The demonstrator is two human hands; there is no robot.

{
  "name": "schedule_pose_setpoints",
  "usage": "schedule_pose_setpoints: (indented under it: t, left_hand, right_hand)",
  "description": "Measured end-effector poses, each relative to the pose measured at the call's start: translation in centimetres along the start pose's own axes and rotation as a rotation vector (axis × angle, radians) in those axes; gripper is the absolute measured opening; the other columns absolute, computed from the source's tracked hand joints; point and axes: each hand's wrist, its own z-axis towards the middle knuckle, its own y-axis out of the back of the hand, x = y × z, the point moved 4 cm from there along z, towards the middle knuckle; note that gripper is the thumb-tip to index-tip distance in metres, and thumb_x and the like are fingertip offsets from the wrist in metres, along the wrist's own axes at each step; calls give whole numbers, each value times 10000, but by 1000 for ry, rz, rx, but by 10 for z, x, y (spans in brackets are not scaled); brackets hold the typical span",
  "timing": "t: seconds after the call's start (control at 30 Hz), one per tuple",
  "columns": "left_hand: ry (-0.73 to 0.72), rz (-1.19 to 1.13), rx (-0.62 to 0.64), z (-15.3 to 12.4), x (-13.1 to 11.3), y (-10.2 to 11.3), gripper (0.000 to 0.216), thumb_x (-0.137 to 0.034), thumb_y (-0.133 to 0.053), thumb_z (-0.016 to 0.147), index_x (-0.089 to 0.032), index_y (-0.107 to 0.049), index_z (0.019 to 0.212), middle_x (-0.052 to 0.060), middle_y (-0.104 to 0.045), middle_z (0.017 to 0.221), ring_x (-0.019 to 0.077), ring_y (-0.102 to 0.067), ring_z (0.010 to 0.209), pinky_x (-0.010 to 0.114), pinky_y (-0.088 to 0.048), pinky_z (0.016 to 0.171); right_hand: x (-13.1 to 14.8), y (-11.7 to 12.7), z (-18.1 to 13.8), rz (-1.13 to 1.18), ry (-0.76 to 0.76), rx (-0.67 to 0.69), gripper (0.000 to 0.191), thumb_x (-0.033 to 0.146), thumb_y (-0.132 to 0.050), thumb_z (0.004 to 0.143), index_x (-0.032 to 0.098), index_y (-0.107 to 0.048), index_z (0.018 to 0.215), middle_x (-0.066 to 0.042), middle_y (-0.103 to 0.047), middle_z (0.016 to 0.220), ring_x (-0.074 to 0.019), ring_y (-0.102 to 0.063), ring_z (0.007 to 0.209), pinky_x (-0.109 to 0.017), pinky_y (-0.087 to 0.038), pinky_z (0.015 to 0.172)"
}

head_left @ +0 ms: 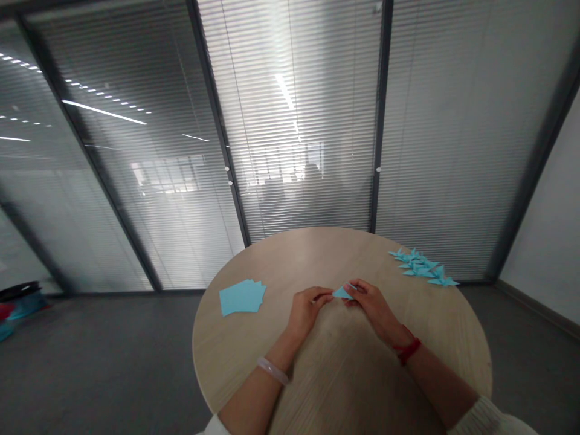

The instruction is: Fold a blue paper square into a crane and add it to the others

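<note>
One folded paper (339, 293): light blue, roughly triangular, held between the two hands over the middle of the round table (317, 248); whether the tabletop is touched by it cannot be told.
Left hand (304, 309): narrowed, the paper's left tip pinched between thumb and fingers.
Right hand (372, 303): closed on the paper's right part, which is partly covered by the fingers.
Blue sheets (242, 298): laid in a loosely fanned pile on the table's left side, well apart from the left hand.
Pointed blue shapes (421, 267): clustered along the far right edge of the table.
Wrists: a pale bracelet (272, 371) is worn on the left, a red band (408, 351) on the right.
</note>
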Motion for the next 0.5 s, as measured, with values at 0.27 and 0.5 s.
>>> schedule_pose_setpoints:
  t: [0.27,0.5]
  left_hand:
    - [-19,-11,-39,0,-4,4,183,-333,-621,785,-232,-750,867,45,-737,857,192,-659,761,289,-500,753]
    - [2,-69,-69,0,-1,7,187,-314,-608,796,-205,-744,867,52,-719,802,168,-636,692,261,-502,669]
  right_hand:
    - [6,-5,-4,60,-4,37,474,583,-754,576,160,-629,752,-37,-648,690,-176,-615,639,-335,-544,653]
    - [3,-10,-6,142,-67,112,451,515,-799,546,155,-630,757,-19,-639,698,-153,-604,642,-303,-510,664]
